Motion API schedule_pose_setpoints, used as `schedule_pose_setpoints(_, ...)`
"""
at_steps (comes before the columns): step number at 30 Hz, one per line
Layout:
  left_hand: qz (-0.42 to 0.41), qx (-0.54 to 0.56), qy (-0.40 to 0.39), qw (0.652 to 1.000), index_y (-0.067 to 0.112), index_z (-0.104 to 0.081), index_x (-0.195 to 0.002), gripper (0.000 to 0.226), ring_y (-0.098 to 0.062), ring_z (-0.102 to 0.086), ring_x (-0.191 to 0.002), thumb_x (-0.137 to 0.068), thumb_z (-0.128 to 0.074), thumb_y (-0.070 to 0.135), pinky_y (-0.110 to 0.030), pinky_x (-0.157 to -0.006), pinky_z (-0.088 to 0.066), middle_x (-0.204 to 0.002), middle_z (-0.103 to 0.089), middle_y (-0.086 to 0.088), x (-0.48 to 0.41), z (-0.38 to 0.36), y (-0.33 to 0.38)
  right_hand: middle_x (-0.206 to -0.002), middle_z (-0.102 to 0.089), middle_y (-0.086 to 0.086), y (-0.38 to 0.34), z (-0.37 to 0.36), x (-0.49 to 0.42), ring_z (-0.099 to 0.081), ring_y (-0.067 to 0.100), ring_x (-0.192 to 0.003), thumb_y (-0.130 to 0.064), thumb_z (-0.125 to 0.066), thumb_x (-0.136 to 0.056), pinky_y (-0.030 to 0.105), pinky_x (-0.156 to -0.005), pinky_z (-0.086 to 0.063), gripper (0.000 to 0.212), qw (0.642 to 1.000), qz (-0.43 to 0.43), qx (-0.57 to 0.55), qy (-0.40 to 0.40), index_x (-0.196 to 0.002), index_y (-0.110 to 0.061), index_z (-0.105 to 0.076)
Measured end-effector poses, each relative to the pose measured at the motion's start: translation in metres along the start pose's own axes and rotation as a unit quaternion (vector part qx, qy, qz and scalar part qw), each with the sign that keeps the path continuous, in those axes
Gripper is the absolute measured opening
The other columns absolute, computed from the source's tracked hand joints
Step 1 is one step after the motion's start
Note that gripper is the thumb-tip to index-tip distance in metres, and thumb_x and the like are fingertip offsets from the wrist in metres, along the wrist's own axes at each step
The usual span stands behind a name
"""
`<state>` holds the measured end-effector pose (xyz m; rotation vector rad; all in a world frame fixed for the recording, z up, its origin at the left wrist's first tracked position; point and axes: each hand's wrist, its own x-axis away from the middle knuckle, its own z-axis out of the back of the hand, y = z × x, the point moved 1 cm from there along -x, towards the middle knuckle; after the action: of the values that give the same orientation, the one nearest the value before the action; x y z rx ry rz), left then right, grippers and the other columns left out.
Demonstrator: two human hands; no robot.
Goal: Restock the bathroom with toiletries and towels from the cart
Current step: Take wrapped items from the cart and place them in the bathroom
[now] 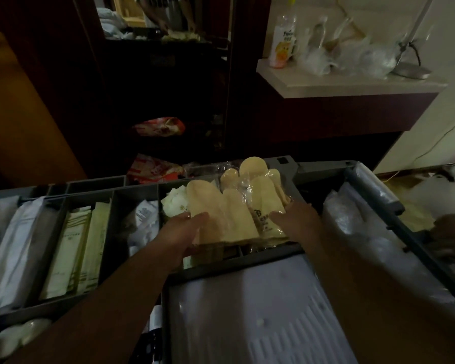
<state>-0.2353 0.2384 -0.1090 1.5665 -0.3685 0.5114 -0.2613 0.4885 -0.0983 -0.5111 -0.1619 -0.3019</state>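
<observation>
Cream-yellow slippers in clear plastic wrap lie stacked in the right compartment of the grey cart tray (247, 260). My left hand (179, 237) grips the near left edge of one slipper pack (221, 214), thumb on top. My right hand (296, 219) rests with straight fingers on the neighbouring slipper pack (263, 198), which carries dark print. Small white sachets (172, 203) sit just behind the left pack. Other compartments to the left hold pale green paper packets (74, 248) and white wrapped items (16, 237).
A pale grey ribbed lid (247, 311) lies in front of the tray. Plastic-wrapped bundles (365, 232) fill the cart's right side by its handle (373, 190). Beyond stands a white counter (352, 82) with a juice bottle (284, 40), plastic bags and a lamp base (410, 69). Dark cabinet at left.
</observation>
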Motion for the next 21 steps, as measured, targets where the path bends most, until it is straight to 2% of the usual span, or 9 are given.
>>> schedule_pose_setpoints(4, -0.016, -0.067, -0.007, 0.998, 0.006, -0.07, -0.103, 0.019, -0.031, -0.073, -0.092, -0.092, -0.067, 0.021, -0.05, -0.09, -0.057, -0.095, -0.076, -0.012, -0.001, 0.006, 0.002, -0.089, -0.056, 0.001, -0.002, 0.004, -0.003, -0.045, 0.005, -0.065, -0.028, -0.072, -0.088, 0.02, -0.05, -0.033, 0.035, 1.0, 0.008, -0.017, -0.018, -0.113, -0.007, -0.06)
schedule_pose_setpoints(6, -0.014, -0.095, 0.006, 0.995, 0.008, -0.067, -0.1, 0.013, -0.03, -0.071, -0.09, -0.091, -0.067, 0.018, -0.046, -0.088, -0.057, -0.095, -0.074, -0.012, -0.001, 0.012, 0.003, -0.09, -0.057, 0.001, -0.003, 0.007, -0.003, -0.043, 0.003, -0.062, -0.021, -0.072, -0.088, 0.017, -0.047, -0.03, 0.033, 1.0, 0.008, 0.0, -0.004, -0.115, -0.006, -0.06)
schedule_pose_setpoints(8, -0.012, -0.109, 0.017, 0.994, 0.01, -0.061, -0.101, 0.012, -0.029, -0.067, -0.089, -0.091, -0.065, 0.017, -0.043, -0.082, -0.057, -0.098, -0.069, -0.013, 0.001, 0.018, 0.002, -0.082, -0.055, -0.003, -0.004, 0.008, -0.003, -0.042, 0.001, -0.06, -0.019, -0.069, -0.09, 0.015, -0.045, -0.028, 0.028, 0.999, 0.024, 0.028, 0.019, -0.114, -0.006, -0.062)
schedule_pose_setpoints(10, -0.008, -0.102, 0.013, 0.995, 0.01, -0.06, -0.108, 0.02, -0.033, -0.066, -0.094, -0.09, -0.066, 0.015, -0.049, -0.087, -0.057, -0.104, -0.067, -0.014, 0.005, 0.024, 0.001, -0.081, -0.053, -0.004, -0.007, 0.007, -0.002, -0.042, 0.0, -0.059, -0.018, -0.066, -0.093, 0.014, -0.044, -0.028, 0.025, 0.998, 0.035, 0.038, 0.042, -0.115, -0.008, -0.064)
schedule_pose_setpoints(12, -0.018, -0.091, 0.01, 0.996, 0.012, -0.059, -0.117, 0.031, -0.035, -0.066, -0.1, -0.088, -0.067, 0.012, -0.054, -0.09, -0.056, -0.109, -0.068, -0.014, 0.009, 0.03, 0.001, -0.091, -0.058, 0.001, -0.01, 0.006, -0.001, -0.047, 0.003, -0.062, -0.016, -0.062, -0.095, 0.013, -0.047, -0.034, 0.023, 0.996, 0.044, 0.036, 0.069, -0.117, -0.008, -0.065)
schedule_pose_setpoints(14, -0.035, -0.082, 0.011, 0.996, 0.013, -0.059, -0.12, 0.032, -0.032, -0.067, -0.1, -0.089, -0.065, 0.009, -0.049, -0.087, -0.057, -0.109, -0.069, -0.012, 0.013, 0.034, 0.001, -0.104, -0.064, 0.008, -0.015, 0.008, 0.006, -0.06, 0.013, -0.074, -0.014, -0.061, -0.097, 0.019, -0.058, -0.05, 0.025, 0.994, 0.038, 0.037, 0.1, -0.119, -0.005, -0.065)
schedule_pose_setpoints(16, -0.051, -0.074, 0.014, 0.996, 0.015, -0.06, -0.117, 0.028, -0.029, -0.068, -0.096, -0.091, -0.063, 0.006, -0.04, -0.076, -0.058, -0.107, -0.07, -0.01, 0.019, 0.038, 0.003, -0.116, -0.061, 0.015, -0.019, 0.009, 0.012, -0.066, 0.023, -0.09, -0.014, -0.066, -0.094, 0.029, -0.073, -0.059, 0.032, 0.991, 0.022, 0.053, 0.124, -0.123, -0.002, -0.062)
schedule_pose_setpoints(18, -0.061, -0.067, 0.009, 0.996, 0.014, -0.061, -0.117, 0.028, -0.028, -0.069, -0.096, -0.09, -0.063, 0.005, -0.037, -0.072, -0.057, -0.108, -0.071, -0.01, 0.024, 0.041, 0.005, -0.12, -0.058, 0.017, -0.02, 0.008, 0.018, -0.066, 0.028, -0.094, -0.014, -0.071, -0.09, 0.033, -0.076, -0.06, 0.038, 0.991, 0.005, 0.037, 0.132, -0.123, -0.002, -0.057)
schedule_pose_setpoints(21, -0.074, -0.075, 0.012, 0.994, 0.014, -0.06, -0.123, 0.035, -0.028, -0.067, -0.1, -0.089, -0.066, 0.009, -0.039, -0.076, -0.057, -0.111, -0.07, -0.009, 0.033, 0.045, 0.008, -0.122, -0.062, 0.019, -0.023, 0.014, 0.025, -0.065, 0.033, -0.103, -0.012, -0.077, -0.083, 0.036, -0.076, -0.057, 0.053, 0.993, -0.031, -0.032, 0.107, -0.127, -0.003, -0.049)
